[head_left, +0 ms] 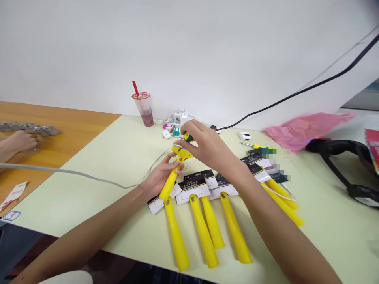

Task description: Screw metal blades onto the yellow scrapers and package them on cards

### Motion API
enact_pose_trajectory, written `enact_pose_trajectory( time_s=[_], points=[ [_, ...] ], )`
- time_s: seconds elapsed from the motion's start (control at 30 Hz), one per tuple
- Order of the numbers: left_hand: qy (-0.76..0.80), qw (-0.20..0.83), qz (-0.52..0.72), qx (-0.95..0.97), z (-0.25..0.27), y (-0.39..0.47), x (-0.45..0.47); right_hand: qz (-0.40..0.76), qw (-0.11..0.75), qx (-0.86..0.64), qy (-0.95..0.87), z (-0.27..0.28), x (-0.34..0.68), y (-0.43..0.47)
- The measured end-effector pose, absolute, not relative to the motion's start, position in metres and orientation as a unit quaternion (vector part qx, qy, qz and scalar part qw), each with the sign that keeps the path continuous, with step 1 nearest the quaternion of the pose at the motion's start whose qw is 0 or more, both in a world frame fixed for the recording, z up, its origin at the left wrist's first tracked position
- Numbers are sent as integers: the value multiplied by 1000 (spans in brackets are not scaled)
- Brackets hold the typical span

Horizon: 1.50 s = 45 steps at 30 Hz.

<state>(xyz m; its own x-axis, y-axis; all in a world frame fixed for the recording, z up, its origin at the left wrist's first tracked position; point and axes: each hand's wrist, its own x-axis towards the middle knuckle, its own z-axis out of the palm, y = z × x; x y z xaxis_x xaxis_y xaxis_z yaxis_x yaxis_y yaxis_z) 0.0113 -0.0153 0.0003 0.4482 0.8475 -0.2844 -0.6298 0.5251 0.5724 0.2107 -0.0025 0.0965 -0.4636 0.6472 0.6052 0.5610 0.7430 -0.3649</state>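
Observation:
My left hand point(162, 173) is closed around the handle of a yellow scraper point(169, 182), with the scraper's head raised above the table. In my right hand point(205, 144) is a screwdriver point(188, 137) with a green and yellow handle, held right at the scraper's head. The screwdriver's tip is hidden by the fingers and too small to make out. Below my hands lie several yellow scraper handles point(205, 232) with black and white cards point(193, 190) at their upper ends.
A second screwdriver point(262, 148) lies at right, near a pink plastic bag point(304, 128) and a black strap-like device point(340, 157). Chargers point(177, 118) and a drink cup point(145, 110) stand by the wall. A grey cable point(89, 176) crosses left, where another person's hand point(22, 142) works.

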Motion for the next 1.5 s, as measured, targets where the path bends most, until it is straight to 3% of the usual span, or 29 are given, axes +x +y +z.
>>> enact_pose_trajectory(
  time_s=[0.2,0.4,0.57,0.77,0.93,1.5],
  points=[
    [287,825,452,182,3,-16,12,70,390,-294,-870,98,214,-2],
    [293,825,441,197,3,-16,12,58,374,-361,-852,97,206,-4],
    [293,819,451,198,4,-16,12,107,392,-282,-869,93,205,-4],
    [291,824,436,214,0,-18,12,80,393,-346,-848,88,204,0],
    [291,820,451,198,0,-16,12,96,395,-276,-871,89,207,3],
    [283,822,441,222,-2,-16,13,57,422,-365,-828,87,209,5]
  ],
)
